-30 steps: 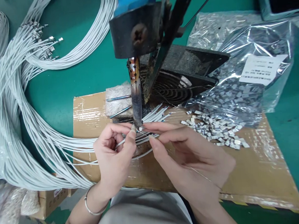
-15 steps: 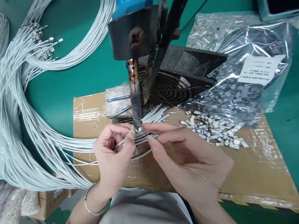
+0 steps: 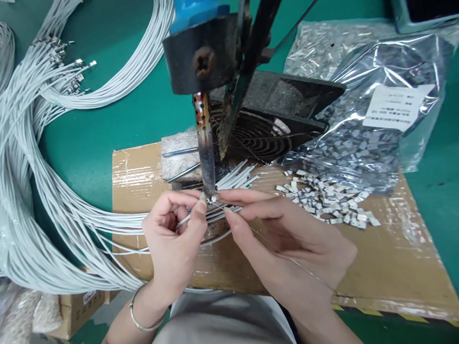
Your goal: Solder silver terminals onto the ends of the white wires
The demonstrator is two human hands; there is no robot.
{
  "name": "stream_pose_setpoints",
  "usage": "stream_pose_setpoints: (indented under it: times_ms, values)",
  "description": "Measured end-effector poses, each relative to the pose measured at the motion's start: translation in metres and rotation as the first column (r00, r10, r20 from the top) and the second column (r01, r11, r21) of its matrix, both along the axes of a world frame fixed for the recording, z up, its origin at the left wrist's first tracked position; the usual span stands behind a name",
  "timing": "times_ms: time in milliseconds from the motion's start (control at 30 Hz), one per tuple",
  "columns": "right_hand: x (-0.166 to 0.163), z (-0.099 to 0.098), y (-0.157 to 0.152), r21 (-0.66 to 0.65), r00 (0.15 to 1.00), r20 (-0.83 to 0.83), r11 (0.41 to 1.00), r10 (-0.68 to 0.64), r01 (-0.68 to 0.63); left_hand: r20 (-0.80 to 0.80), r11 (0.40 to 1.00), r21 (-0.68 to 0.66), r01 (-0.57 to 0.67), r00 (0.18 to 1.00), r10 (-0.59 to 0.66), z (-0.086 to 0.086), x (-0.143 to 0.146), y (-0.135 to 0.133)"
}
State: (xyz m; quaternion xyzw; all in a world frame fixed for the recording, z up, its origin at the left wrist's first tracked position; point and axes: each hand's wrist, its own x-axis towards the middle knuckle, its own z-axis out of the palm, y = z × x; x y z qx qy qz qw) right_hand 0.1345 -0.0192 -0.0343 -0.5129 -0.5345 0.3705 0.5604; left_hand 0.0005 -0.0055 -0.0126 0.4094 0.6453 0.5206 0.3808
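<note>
My left hand (image 3: 177, 239) pinches the end of a white cable (image 3: 183, 219) right under the tip of a mounted soldering iron (image 3: 207, 163). My right hand (image 3: 286, 236) has thumb and finger closed on a thin solder wire (image 3: 218, 205), whose tail (image 3: 306, 270) runs back across the palm. Its forefinger reaches to a small metal piece (image 3: 214, 198) at the iron's tip; whether it grips that piece too I cannot tell. Fingertips and the iron partly hide the joint. Behind the hands lie several more white cable ends (image 3: 238, 176).
Loose metal tabs (image 3: 335, 198) lie on the cardboard (image 3: 403, 264) at right, beside a clear bag of tabs (image 3: 373, 129). A black fan (image 3: 266, 132) stands behind the iron. A big white cable bundle (image 3: 13, 210) fills the left. A wrapped block (image 3: 178, 157) sits behind my left hand.
Both hands keep nearly the same pose at the iron's tip. The iron and its bracket appear slightly further left in the view.
</note>
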Motion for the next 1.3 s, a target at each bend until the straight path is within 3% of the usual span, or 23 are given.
stream_pose_setpoints:
  times_ms: [333, 967, 1167, 1300]
  values:
    - [-0.0030, 0.0034, 0.0027, -0.009, 0.995, -0.103, 1.000, -0.016, 0.015, -0.006, 1.000, 0.006, 0.006, 1.000, -0.006, -0.0010, 0.0007, 0.0012]
    - [-0.0027, 0.0015, 0.0020, -0.002, 0.995, -0.094, 1.000, -0.018, 0.018, -0.012, 1.000, 0.010, 0.004, 1.000, -0.004, -0.0011, 0.0007, 0.0020]
    - [-0.0022, 0.0016, 0.0016, 0.011, 1.000, -0.024, 1.000, -0.014, 0.014, -0.010, 1.000, 0.010, -0.004, 1.000, 0.004, -0.0008, 0.0011, 0.0020]
    - [-0.0020, 0.0018, 0.0020, 0.011, 0.997, -0.074, 1.000, -0.014, 0.015, -0.013, 1.000, 0.011, -0.007, 1.000, 0.007, -0.0002, 0.0011, 0.0029]
